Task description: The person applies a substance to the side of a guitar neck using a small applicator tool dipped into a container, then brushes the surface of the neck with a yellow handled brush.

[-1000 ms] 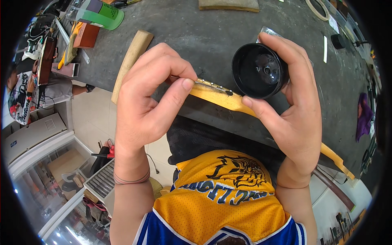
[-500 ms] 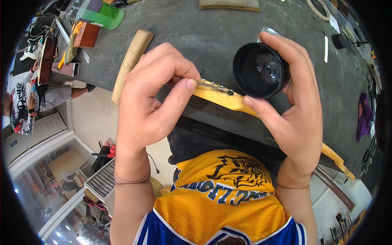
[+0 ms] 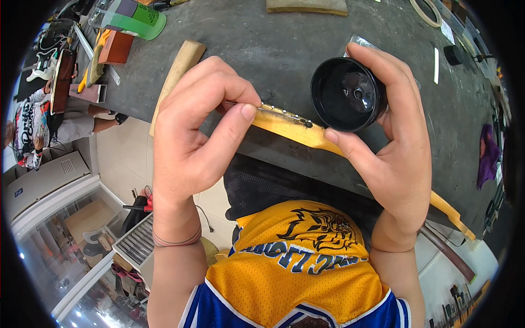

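Observation:
A yellow guitar neck (image 3: 290, 129) lies slantwise in front of me, with small shiny dots and dark staining along its upper edge. My left hand (image 3: 205, 123) is closed in a pinch at the neck's left part, on a thin dark stick (image 3: 279, 113) that runs along that edge. The stick's black blob of a tip is close to the neck; whether it touches, I cannot tell. Closed around a round black cup (image 3: 350, 94) is my right hand (image 3: 391, 109), its thumb at the neck's edge. The cup's inside is glossy. Its far side is behind my fingers.
A curved wooden block (image 3: 178, 76) lies beyond my left hand on the dark workbench (image 3: 246, 44). Farther back are a green bottle (image 3: 136, 19), a reddish-brown block (image 3: 115, 47) and another wooden piece (image 3: 306, 5). A purple cloth (image 3: 488, 158) lies at right. Another person (image 3: 35, 126) is at far left.
My left hand has shifted slightly left along the neck, uncovering a bit more of its edge. The right hand and cup stay nearly still. The other person's legs have moved a little.

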### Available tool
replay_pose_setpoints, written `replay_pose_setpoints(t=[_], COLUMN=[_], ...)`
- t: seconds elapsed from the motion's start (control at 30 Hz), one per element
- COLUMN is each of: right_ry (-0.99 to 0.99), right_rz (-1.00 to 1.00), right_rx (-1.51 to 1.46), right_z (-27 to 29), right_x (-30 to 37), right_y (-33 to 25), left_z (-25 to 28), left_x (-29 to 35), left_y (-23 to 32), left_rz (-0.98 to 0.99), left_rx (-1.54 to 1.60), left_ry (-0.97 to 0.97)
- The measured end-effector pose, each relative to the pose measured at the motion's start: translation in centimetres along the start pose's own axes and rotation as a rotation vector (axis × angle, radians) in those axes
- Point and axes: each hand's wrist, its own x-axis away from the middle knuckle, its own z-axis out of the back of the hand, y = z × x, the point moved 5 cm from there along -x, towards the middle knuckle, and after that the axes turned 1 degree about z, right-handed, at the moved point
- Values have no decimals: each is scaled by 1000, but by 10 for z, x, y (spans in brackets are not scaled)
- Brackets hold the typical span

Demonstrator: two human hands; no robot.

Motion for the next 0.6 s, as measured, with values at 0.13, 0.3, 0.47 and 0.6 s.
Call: replay_pose_setpoints(t=[0.13,0.3,0.47,0.6], right_ry=[-1,-1,6,-1], right_rz=[-8,-2,-4,1], right_rx=[3,0,4,0], right_z=[1,0,1,1], right_x=[0,-1,0,-1], right_y=[-1,0,-1,0], left_z=[-3,-4,-6,-9], left_x=[-2,-1,3,4], left_y=[1,3,10,13], left_rz=[-26,-21,-94,-121], left_rx=[-36,-17,-135,-157], left_ry=[-40,-14,-18,-27])
